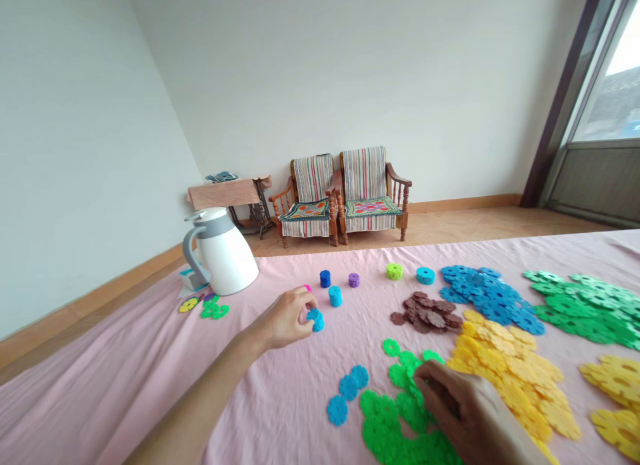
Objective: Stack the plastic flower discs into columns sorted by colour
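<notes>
My left hand (287, 320) is closed at the fingertips on a short stack of light-blue flower-shaped discs (316, 320), low over the cloth. Close by stand another light-blue stack (335, 296), a dark-blue stack (325, 279) and a purple stack (354, 279). A bit of pink (307, 288) shows behind my left fingers. My right hand (465, 405) has its fingers curled together at the pile of green flower discs (383, 428); what they hold, if anything, is hidden. Three loose blue discs (349, 387) lie left of that pile.
Brown (430, 313), blue (487, 291), yellow (505, 371) and darker green (595, 311) disc piles spread to the right. Lime (395, 271) and turquoise (425, 275) stacks stand behind. A white jug (230, 258) stands at left on the pink cloth (280, 398), near loose discs (215, 308).
</notes>
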`<state>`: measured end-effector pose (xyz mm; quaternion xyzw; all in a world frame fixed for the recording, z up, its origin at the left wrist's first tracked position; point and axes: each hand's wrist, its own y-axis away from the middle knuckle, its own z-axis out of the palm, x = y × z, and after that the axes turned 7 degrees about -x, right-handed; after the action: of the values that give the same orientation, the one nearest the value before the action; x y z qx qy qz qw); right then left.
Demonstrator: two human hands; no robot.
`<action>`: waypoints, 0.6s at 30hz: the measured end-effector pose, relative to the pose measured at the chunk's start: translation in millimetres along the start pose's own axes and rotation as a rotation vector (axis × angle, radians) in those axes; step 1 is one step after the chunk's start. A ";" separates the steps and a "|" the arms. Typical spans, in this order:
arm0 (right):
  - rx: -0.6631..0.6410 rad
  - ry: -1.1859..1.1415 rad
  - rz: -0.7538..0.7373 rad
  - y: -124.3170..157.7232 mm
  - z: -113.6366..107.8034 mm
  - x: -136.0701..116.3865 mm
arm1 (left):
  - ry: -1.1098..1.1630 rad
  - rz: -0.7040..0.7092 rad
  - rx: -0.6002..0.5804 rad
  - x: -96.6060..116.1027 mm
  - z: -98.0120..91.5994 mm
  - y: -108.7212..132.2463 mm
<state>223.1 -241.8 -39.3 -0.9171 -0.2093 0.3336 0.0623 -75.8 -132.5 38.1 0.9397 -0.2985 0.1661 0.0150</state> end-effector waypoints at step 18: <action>0.056 -0.032 0.068 1.7 8.9 1.4 | -0.079 0.003 -0.086 -8.2 0.5 -12.2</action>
<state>218.9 -243.0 -47.3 -0.9161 -0.1695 0.3560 0.0733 -75.0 -118.0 35.9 0.9437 -0.3070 0.1156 0.0435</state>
